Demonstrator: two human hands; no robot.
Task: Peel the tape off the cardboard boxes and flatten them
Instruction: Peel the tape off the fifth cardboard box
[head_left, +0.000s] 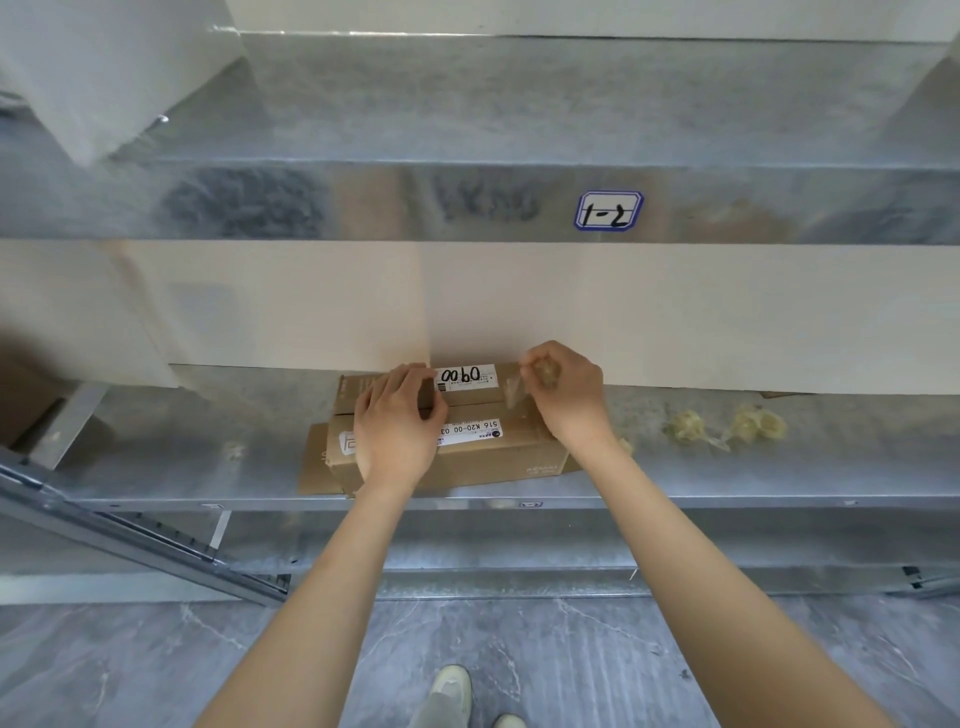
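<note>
A brown cardboard box (483, 452) with white printed labels lies on the metal shelf (208, 447), its top flaps closed. My left hand (400, 421) rests on the box's top left part, fingers curled over the flap seam. My right hand (563, 389) is at the box's right end and pinches a strip of clear tape (514, 389) that lifts off the cardboard; a crumpled bit of tape sits in its fingers.
Several crumpled balls of yellowish tape (727, 428) lie on the shelf to the right. A large flat cardboard sheet (623, 306) stands behind the box. An upper shelf bears a label "1-2" (608, 209). Grey floor and my shoe (452, 686) show below.
</note>
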